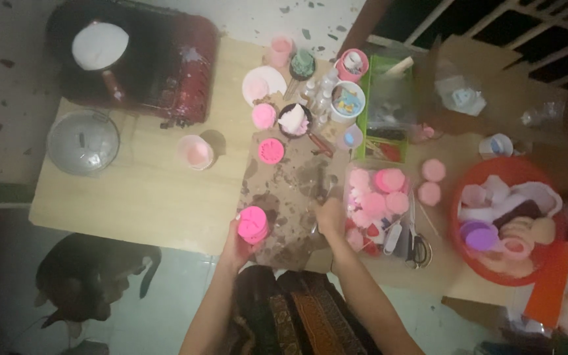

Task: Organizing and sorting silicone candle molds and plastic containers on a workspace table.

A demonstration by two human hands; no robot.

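Observation:
My left hand (236, 244) grips a bright pink round mould (253, 225) at the near edge of a stained brown mat (290, 187). My right hand (331, 217) is closed at the mat's right side, next to a clear tray (353, 172) of pink round pieces; what it holds is too blurred to tell, perhaps a thin tool. A second pink mould (271, 150) lies further up the mat.
A wooden table (146, 197) carries a pink cup (196, 152), small jars and bowls, a green box (389, 108), scissors (419, 250) and a red basket (511, 167) of moulds. A stove with a pot (133, 59) and a glass lid (83, 141) sit at the left.

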